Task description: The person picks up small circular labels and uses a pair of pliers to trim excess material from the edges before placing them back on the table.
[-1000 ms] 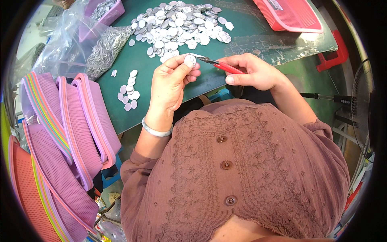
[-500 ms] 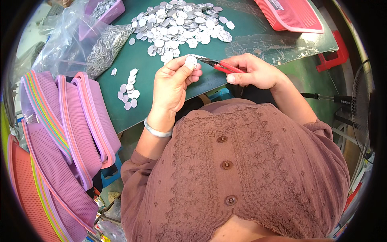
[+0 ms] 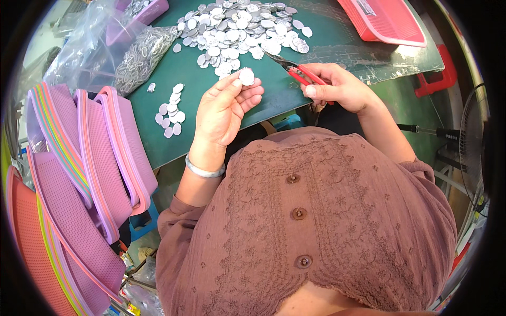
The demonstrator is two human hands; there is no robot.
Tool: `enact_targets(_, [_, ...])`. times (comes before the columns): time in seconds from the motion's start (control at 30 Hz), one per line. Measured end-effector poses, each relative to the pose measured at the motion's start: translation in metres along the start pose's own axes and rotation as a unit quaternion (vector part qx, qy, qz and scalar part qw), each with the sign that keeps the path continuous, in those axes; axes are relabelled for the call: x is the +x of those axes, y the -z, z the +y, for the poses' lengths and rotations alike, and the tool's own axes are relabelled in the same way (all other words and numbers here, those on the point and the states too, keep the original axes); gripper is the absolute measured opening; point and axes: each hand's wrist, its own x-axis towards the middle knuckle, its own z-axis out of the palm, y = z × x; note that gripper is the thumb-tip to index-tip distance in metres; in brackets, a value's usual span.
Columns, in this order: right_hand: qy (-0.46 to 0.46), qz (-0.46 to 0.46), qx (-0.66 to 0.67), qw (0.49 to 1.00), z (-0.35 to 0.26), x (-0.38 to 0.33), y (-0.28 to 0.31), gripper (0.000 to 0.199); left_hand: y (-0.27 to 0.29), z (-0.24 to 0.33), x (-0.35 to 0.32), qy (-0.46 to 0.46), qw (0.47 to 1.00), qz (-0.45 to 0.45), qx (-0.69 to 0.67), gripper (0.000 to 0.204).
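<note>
Beyond the pliers (image 3: 290,66), an unreadable basket label (image 3: 365,7)

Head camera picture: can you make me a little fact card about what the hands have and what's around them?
Left hand: pinches one silver disc
Right hand: holds red-handled pliers, tips apart from that disc
Table: green
Big pile: many silver discs, beyond the hands
Small group: more discs, left of the left hand
Clear bag: metal links inside
Far right: pink basket
Near left: stacked baskets, mostly purple
</note>
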Motion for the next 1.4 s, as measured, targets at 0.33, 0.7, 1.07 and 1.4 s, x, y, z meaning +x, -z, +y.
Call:
enact_targets(0.33, [0.013,0.006,-0.035,0.999,0.002,0.001,0.001,0.056,0.015,-0.012,-0.009,-0.349,0.603,0.015,0.717,0.031])
enact_targets(0.7, [0.006,0.001,-0.022,1.000,0.001,0.001,0.000,0.057,0.013,-0.006,-0.017,-0.280,0.657,0.091,0.694,0.033])
enact_targets(1.07, [0.022,-0.021,-0.082,0.996,-0.007,-0.003,-0.010,0.055,0.006,-0.019,0.001,-0.325,0.627,0.115,0.698,0.008])
enact_targets(1.4, [0.025,-0.043,-0.179,0.983,-0.012,0.000,-0.014,0.060,-0.016,-0.004,-0.007,-0.085,0.951,0.128,0.269,0.018])
